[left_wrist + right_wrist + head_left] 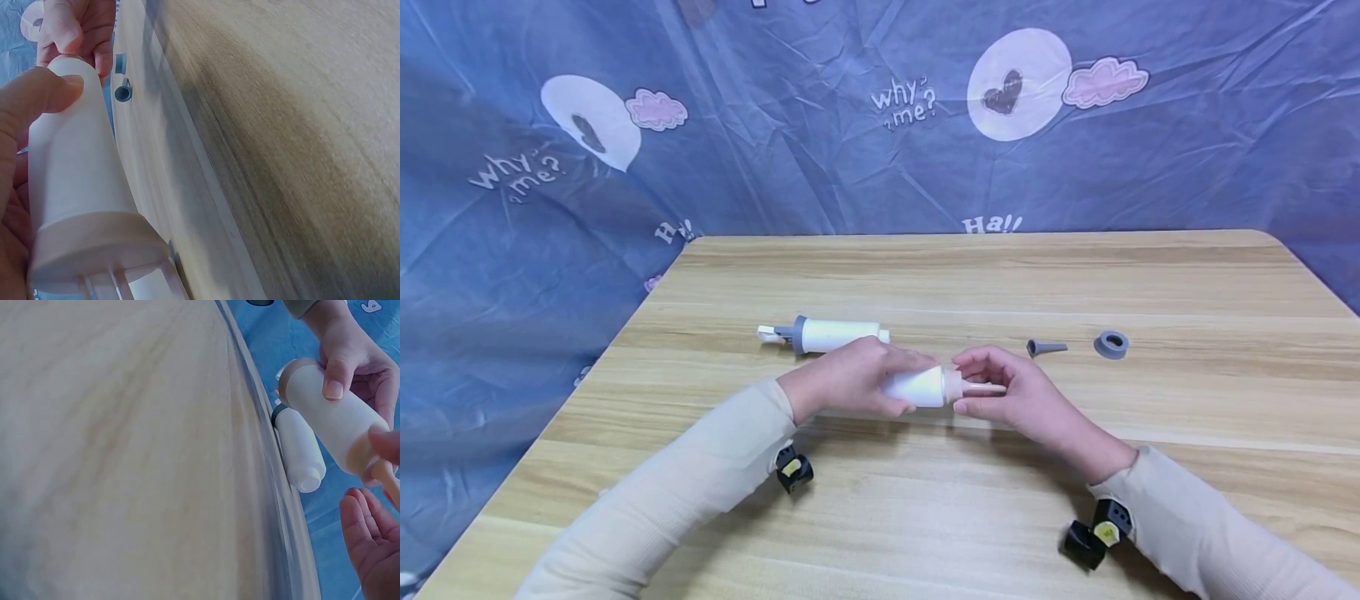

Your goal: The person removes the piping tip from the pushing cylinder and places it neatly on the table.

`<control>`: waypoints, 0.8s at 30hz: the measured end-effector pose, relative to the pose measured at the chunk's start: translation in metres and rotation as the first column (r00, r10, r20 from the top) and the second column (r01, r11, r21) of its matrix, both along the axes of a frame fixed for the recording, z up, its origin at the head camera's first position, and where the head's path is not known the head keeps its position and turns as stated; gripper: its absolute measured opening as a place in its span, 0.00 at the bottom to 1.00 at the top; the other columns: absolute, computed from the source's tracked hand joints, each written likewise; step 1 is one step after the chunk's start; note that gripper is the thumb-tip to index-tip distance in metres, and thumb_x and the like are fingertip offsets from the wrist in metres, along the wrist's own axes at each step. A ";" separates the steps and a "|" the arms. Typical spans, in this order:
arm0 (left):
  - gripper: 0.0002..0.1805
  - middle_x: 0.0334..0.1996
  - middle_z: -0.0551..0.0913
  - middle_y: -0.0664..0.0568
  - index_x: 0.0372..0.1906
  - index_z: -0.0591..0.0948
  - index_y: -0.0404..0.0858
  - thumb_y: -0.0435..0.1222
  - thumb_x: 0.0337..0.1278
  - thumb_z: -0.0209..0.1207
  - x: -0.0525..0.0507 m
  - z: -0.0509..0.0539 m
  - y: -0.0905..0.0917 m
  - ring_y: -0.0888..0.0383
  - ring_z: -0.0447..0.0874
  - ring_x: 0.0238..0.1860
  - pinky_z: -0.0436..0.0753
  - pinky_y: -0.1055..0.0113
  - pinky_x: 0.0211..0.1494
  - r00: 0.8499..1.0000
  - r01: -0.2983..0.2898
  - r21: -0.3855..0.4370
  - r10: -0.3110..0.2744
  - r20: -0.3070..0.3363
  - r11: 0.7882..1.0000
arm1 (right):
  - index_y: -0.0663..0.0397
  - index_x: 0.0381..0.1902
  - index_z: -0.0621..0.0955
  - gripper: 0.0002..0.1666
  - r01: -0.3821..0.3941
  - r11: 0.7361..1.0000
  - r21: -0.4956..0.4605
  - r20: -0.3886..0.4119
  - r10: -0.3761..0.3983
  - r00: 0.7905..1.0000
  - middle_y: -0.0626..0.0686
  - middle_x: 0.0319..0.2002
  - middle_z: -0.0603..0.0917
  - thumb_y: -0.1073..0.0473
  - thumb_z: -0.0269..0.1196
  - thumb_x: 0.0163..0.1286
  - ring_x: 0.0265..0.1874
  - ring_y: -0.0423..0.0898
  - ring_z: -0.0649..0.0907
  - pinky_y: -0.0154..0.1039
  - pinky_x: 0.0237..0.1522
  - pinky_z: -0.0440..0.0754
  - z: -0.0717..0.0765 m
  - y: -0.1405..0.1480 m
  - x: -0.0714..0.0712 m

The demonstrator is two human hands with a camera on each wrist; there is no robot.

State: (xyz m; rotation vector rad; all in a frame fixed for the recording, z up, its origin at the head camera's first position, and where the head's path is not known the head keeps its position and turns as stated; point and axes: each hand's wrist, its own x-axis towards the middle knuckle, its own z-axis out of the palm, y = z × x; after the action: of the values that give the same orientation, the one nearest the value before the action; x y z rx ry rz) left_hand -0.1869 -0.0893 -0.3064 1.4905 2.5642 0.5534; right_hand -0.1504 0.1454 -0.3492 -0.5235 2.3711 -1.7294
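Left fingers round white bottle, right fingers about nozzle, contact unclear

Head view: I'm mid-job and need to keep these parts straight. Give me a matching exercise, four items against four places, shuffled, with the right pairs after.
Column one
1. Held bottle
2. Lying bottle
3. Grey nozzle
4. Grey ring

Column two
A. Farthest right of the four
B. In the left hand
C. Just left of the ring
D. On the table, farthest left of the four

Pairs
1-B
2-D
3-C
4-A
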 end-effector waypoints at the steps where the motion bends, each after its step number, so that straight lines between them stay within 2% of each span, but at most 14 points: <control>1: 0.32 0.55 0.78 0.46 0.60 0.74 0.35 0.38 0.46 0.67 0.000 0.000 0.000 0.54 0.80 0.52 0.78 0.68 0.53 1.000 -0.003 0.000 0.003 0.002 1.000 | 0.64 0.51 0.75 0.26 0.000 1.000 -0.003 0.009 0.000 1.000 0.59 0.42 0.81 0.64 0.69 0.53 0.40 0.42 0.81 0.32 0.43 0.80 0.000 0.000 0.000; 6: 0.32 0.55 0.78 0.46 0.59 0.74 0.35 0.38 0.46 0.67 0.001 0.000 -0.001 0.54 0.80 0.52 0.78 0.68 0.54 1.000 -0.005 0.004 0.005 -0.001 1.000 | 0.63 0.51 0.75 0.23 -0.011 1.000 -0.018 0.060 0.012 0.998 0.58 0.41 0.82 0.59 0.65 0.60 0.39 0.44 0.81 0.33 0.41 0.80 0.002 0.002 0.001; 12: 0.31 0.54 0.79 0.46 0.58 0.75 0.36 0.38 0.45 0.67 0.001 0.000 0.000 0.54 0.80 0.51 0.78 0.68 0.53 1.000 0.001 0.010 -0.001 -0.019 1.000 | 0.70 0.51 0.72 0.22 -0.060 0.993 -0.100 0.139 0.074 0.988 0.62 0.40 0.83 0.63 0.62 0.62 0.36 0.43 0.84 0.37 0.40 0.83 0.001 0.002 0.001; 24: 0.32 0.54 0.79 0.46 0.59 0.74 0.36 0.38 0.45 0.68 0.001 -0.001 0.000 0.53 0.80 0.52 0.77 0.67 0.55 1.000 -0.002 0.019 0.002 -0.012 1.000 | 0.66 0.49 0.75 0.22 -0.024 0.999 -0.041 0.104 0.028 0.994 0.59 0.39 0.83 0.60 0.66 0.59 0.37 0.42 0.82 0.34 0.38 0.81 0.002 0.001 0.001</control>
State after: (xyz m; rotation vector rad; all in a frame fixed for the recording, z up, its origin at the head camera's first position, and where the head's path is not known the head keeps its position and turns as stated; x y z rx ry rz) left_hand -0.1854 -0.0895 -0.3075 1.5020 2.5764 0.5725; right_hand -0.1491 0.1463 -0.3475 -0.4550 2.2533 -1.7511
